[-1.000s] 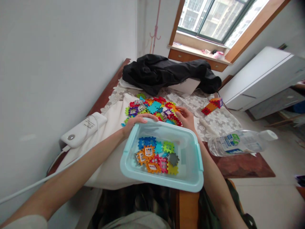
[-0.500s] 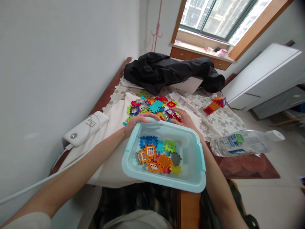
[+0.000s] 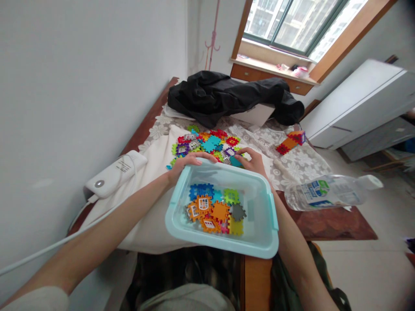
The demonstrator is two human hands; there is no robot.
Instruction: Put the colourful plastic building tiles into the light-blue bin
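Observation:
A light teal plastic bin [image 3: 223, 248] stands tilted toward me, with several toothed interlocking tiles inside, among them an orange tile [image 3: 220, 212] and a grey gear-shaped tile [image 3: 238, 212]. My left hand [image 3: 191, 162] is closed over the bin's far left corner. Beyond the far rim, my right hand [image 3: 254, 162] pinches at the edge of a teal tile [image 3: 235, 161]; its wrist passes along the bin's right side. A heap of mixed tiles [image 3: 211, 143] lies just past both hands, some holding window inserts, such as a purple tile [image 3: 182, 149].
A clear bottle [image 3: 330, 192] is at the right, and a joined red and orange tile piece [image 3: 290, 142] lies farther back. On the left sits a white device [image 3: 116, 172] with a cable. Black cloth [image 3: 227, 95] covers the table's far end.
My right hand has lifted slightly and drawn right, showing a teal tile at its fingertips. Inside the bin, the yellow tile lies differently. My left hand keeps its place.

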